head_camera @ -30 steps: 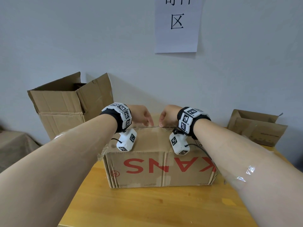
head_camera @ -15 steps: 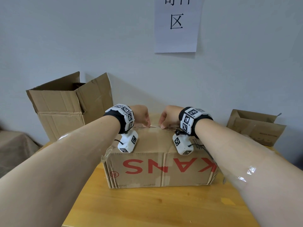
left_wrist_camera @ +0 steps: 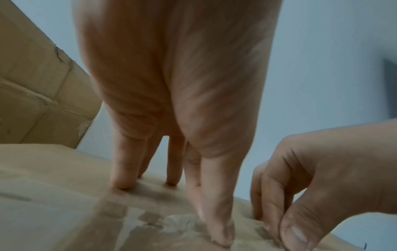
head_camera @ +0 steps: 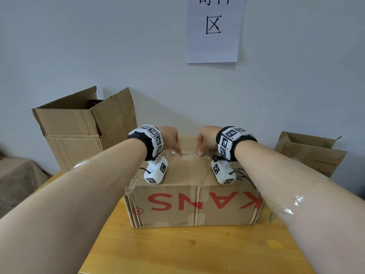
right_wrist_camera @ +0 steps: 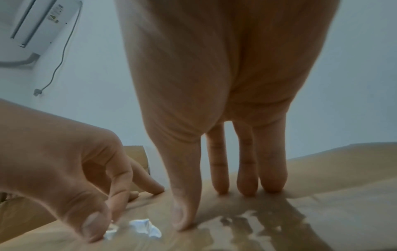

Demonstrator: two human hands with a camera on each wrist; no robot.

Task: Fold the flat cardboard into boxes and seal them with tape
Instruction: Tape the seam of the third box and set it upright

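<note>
A closed cardboard box point(head_camera: 193, 204) with red letters stands on the wooden table point(head_camera: 187, 252). Both hands are on its top, near the far edge. My left hand point(head_camera: 174, 144) and right hand point(head_camera: 203, 144) each pinch one end of a thin strand of clear tape point(head_camera: 188, 154) stretched along the seam. The right wrist view shows the left hand's point(right_wrist_camera: 101, 227) thumb and forefinger nipping crumpled tape point(right_wrist_camera: 146, 226), and the right hand point(right_wrist_camera: 184, 219) with thumb down and other fingers propped on the box top point(right_wrist_camera: 333, 212). In the left wrist view, the left hand point(left_wrist_camera: 214, 227) holds wrinkled tape point(left_wrist_camera: 180, 222) beside the right hand point(left_wrist_camera: 279, 225).
An open, empty-looking cardboard box point(head_camera: 79, 131) stands at the back left against the wall. A lower cardboard box point(head_camera: 312, 153) lies at the back right. A paper sign point(head_camera: 214, 28) hangs on the wall. Scraps of clear tape point(head_camera: 294, 204) stick to my right forearm.
The hands have drawn slightly apart over the box's seam, and a thin strand of tape now shows between them. The box has not moved.
</note>
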